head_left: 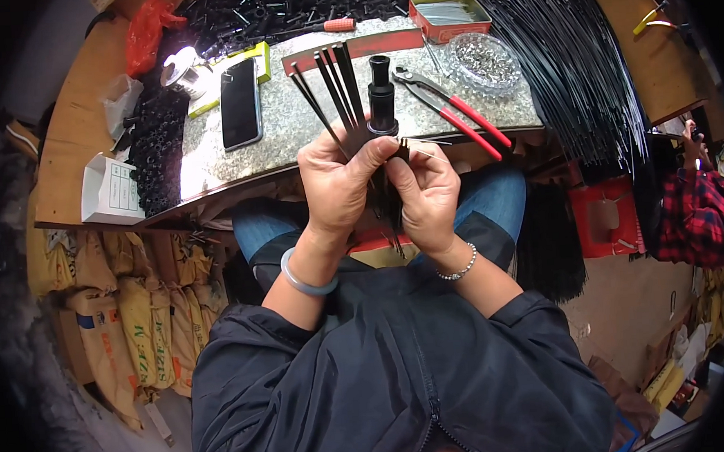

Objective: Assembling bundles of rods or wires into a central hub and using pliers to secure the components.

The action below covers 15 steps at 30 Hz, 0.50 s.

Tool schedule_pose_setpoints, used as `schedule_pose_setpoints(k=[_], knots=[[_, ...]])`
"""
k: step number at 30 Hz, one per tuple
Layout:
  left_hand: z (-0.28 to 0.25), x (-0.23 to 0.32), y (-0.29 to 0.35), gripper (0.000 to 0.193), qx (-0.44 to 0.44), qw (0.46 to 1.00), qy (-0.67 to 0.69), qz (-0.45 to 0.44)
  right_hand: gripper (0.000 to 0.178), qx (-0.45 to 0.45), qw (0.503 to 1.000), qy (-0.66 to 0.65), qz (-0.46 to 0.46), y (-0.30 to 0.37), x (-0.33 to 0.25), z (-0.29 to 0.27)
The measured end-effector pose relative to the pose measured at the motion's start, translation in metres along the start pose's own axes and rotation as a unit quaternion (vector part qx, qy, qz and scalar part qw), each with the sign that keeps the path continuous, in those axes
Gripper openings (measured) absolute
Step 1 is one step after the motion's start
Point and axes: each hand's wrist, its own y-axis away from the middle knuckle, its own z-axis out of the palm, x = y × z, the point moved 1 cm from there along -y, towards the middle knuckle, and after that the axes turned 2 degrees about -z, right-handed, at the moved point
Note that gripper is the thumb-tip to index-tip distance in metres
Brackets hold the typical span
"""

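Observation:
My left hand [331,187] is closed around several slim black metal ribs [340,88], which fan up above its fingers. Other dark ends hang down between the two palms. My right hand [430,202] is pinched close beside it, with a thin silver wire [433,143] across its fingers and a small dark toothed piece [404,148] at its thumb tip. Just beyond my fingertips a stepped black plastic tube [382,102] stands upright; its base is partly covered, so I cannot tell whether it touches the hands.
On the speckled worktop [293,160] lie red-handled pliers [459,116], a phone [241,105] and a wire spool [184,72]. Behind are a glass dish [484,62] of small metal parts, a red tin [449,15] and long black rods [566,60]. Another person's plaid sleeve [693,217] shows far right.

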Motion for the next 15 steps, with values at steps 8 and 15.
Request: schedule_pose_setpoints(k=[8, 15], knots=[[-0.005, -0.007, 0.002, 0.024, 0.003, 1.0, 0.0, 0.026, 0.013, 0.008, 0.998, 0.057, 0.029, -0.002, -0.007, 0.0], [-0.008, -0.01, 0.002, 0.027, -0.007, 0.999, 0.013, 0.037, 0.013, 0.003, 0.997, 0.011, 0.078, -0.009, -0.002, -0.002]])
